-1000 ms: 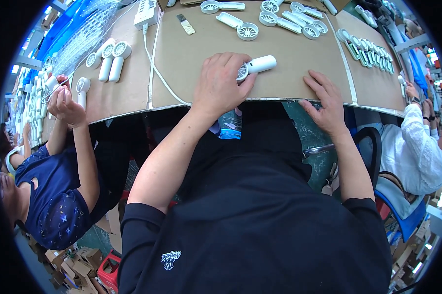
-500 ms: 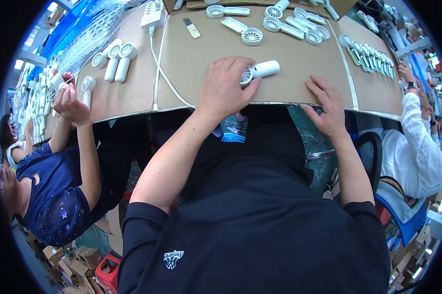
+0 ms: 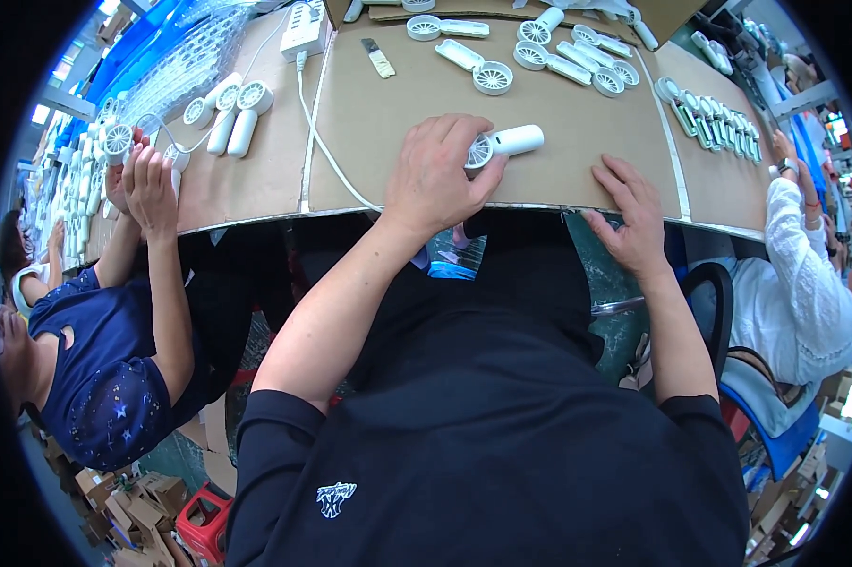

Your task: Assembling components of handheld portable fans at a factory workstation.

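Head view: left hand (image 3: 439, 175) grasps a white handheld fan (image 3: 519, 140) by its head, casing seemingly closed; right hand (image 3: 631, 215), apart to its right, rests empty, fingers spread, on the table (image 3: 379, 113); white shells (image 3: 460, 55) beyond the left hand look unassembled, so work appears partway.

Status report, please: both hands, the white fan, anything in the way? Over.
Left hand gripping white fan at its head, handle pointing right. Right hand open at table edge, empty. White cable close to left wrist.
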### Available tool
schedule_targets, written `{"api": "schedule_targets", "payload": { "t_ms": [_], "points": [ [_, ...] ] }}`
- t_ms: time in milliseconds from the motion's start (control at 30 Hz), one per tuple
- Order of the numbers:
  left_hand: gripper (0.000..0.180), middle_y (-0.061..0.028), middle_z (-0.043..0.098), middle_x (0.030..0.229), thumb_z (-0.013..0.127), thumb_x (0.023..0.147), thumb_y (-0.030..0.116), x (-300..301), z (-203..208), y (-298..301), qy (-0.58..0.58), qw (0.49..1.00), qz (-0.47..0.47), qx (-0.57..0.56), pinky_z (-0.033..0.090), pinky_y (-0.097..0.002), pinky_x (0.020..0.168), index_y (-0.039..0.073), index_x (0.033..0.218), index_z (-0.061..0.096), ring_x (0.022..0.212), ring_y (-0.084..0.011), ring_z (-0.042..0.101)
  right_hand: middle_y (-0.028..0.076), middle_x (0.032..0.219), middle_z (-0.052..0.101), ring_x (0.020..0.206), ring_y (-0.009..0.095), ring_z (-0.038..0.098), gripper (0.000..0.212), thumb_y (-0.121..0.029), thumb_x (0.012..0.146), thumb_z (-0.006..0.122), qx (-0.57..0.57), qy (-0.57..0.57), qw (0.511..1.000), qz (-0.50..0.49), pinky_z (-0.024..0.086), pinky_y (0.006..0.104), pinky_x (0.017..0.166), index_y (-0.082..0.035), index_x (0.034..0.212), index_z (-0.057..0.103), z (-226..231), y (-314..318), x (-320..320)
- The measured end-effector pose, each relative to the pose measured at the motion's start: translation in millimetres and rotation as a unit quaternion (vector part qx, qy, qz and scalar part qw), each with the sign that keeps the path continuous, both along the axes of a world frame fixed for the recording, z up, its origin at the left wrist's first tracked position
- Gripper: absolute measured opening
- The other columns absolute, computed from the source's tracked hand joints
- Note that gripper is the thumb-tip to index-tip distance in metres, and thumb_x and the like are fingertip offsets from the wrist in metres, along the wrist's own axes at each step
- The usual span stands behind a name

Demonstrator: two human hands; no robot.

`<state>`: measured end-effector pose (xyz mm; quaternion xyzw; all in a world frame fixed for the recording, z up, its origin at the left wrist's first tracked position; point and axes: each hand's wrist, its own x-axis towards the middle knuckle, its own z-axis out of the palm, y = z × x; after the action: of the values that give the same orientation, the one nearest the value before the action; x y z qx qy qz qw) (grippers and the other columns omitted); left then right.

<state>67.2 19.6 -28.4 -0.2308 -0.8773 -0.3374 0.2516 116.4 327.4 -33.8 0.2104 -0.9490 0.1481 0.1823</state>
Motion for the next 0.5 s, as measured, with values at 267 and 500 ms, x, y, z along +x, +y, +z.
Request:
{"api": "schedule_targets", "payload": {
  "t_ms": [267,500],
  "points": [
    [0.025,-0.0051,0.072,0.102,0.076,0.086,0.021,-0.3,0.3,0.1,-0.003,1.000,-0.006,-0.004,0.049,-0.0361,0.095,0.008,0.108,0.072,0.095,-0.0238,0.069,0.007,0.150,0.061,0.136,0.029,0.057,0.055,-0.032,0.090,0.076,0.000,-0.002,1.000,0.000,0.042,0.0402,0.116,-0.011,0.139,0.067,1.2,-0.2,0.4],
    [0.023,-0.0046,0.071,0.101,0.076,0.086,0.020,-1.2,-0.9,1.6,0.004,1.000,-0.011,-0.004,0.049,-0.0356,0.094,0.009,0.106,0.073,0.094,-0.0236,0.068,0.007,0.150,0.061,0.137,0.029,0.056,0.055,-0.033,0.090,0.075,0.002,-0.001,1.000,0.000,0.041,0.0405,0.117,-0.011,0.140,0.067,0.7,-0.9,-0.2]
  ]
}}
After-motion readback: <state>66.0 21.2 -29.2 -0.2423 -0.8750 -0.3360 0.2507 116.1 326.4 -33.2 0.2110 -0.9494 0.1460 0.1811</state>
